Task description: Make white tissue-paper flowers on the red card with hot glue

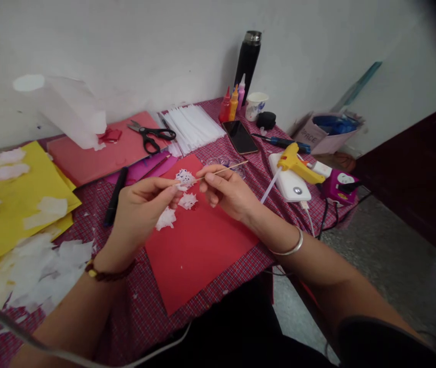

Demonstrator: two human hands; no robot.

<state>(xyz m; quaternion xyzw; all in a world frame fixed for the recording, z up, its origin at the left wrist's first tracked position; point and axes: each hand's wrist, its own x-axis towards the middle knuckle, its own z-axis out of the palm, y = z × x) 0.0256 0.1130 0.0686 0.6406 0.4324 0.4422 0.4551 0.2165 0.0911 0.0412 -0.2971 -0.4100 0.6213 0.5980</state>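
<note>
Both hands are held close together above a red sheet of paper (206, 255) on the table. My right hand (227, 189) grips a thin wooden stick (236, 165), which slants up to the right past the fingers. Thumb and fingertips of my left hand (144, 202) are pinched on a small white piece of paper (180, 185) near the stick's lower end. Just beyond the fingertips lies a white crumpled paper shape with dark specks (185, 177). Two more crumpled white paper shapes rest nearer, one at the middle (188, 201) and one partly behind my left hand (165, 219).
Left are yellow sheets (49, 179) and torn white paper (52, 260). Behind lie scissors (151, 137), white strips (192, 128) and a phone (239, 136). Paint bottles (233, 104), a paper cup (256, 106) and a black flask (247, 64) stand farther back. Right: a yellow glue gun (298, 164) on a white power bank (290, 186).
</note>
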